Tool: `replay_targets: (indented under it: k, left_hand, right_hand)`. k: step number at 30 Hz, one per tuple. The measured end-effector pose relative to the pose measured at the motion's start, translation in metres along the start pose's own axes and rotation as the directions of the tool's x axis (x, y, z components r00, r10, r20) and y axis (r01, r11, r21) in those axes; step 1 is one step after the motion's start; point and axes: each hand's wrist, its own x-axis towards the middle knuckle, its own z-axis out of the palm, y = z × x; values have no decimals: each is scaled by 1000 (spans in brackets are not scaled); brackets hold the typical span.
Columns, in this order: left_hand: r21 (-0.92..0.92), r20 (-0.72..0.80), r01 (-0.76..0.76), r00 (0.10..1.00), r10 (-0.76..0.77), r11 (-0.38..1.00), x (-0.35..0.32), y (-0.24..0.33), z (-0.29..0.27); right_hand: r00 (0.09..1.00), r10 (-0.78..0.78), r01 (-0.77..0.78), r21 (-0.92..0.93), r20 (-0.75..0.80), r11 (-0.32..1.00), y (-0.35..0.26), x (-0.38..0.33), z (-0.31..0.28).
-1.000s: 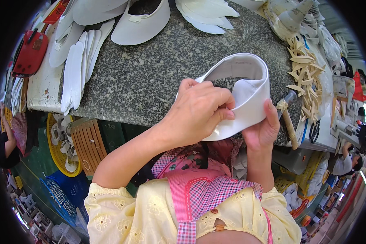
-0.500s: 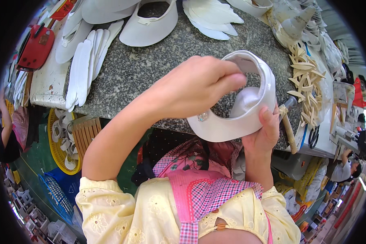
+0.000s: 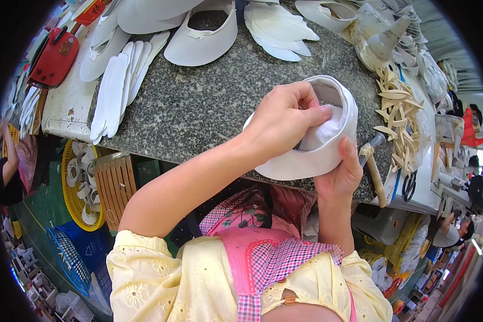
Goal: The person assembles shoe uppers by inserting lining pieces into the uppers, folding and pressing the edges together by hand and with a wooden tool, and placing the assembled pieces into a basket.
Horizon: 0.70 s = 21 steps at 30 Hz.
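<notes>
- Yellow basket (image 3: 67, 188), below the tabletop at the left: it holds curved white pieces (image 3: 86, 189) together, off the work surface.
- White strips (image 3: 108, 97), at the table's left edge: they overlap in a fan, which probably makes single ones easier to pick up.
- Open-ringed white uppers (image 3: 204, 45), along the far side: they lie flat or tilted with their openings showing, leaving bare speckled stone tabletop (image 3: 193, 102) nearer the person.
- White leaf-shaped pieces (image 3: 279, 32), just right of those: spread so that each edge shows, apparently for easy separating.
- Left hand (image 3: 283, 117): its fingers curl over the left rim into the opening, thumb beside the forefinger near the lining. Whether they pinch anything I cannot tell.
- White shoe upper (image 3: 295, 166): held up above the table's near edge, tilted so that its opening faces the person, which seems to give a view of the inside.
- Right hand (image 3: 338, 174): clasps the lower right side, thumb against the outer wall and fingers mostly hidden; it looks like the steadying grip.
- Hammer (image 3: 378, 174), just right of that hand: its wooden handle points toward the person, handy for grasping.
- Cream crescent pieces (image 3: 396, 95): heaped loosely along the right side, beyond the hammer.
- Black-handled scissors (image 3: 409, 186): handles nearest the person, near the heap.
</notes>
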Motion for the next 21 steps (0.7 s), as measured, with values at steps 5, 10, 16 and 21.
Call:
replay_targets:
  k: [5,10,16,21]
  left_hand:
    - [34,19,23,1000,-24,999,-3,2,9]
    - [623,-159,-519,649,744,585,-7,-3,6]
    - [618,-87,-589,607,790,521,-33,-12,11]
    - [654,-213,-486,617,758,580,-42,-11,-1]
  right_hand:
    - [992,122,-123,38,12,992,1,-13,-2]
    - [988,139,-148,177,60,973,3,-11,1]
    - [982,147,-172,231,122,958,5,-2,-5]
    - [961,134,-216,351,242,911,30,-3,-12]
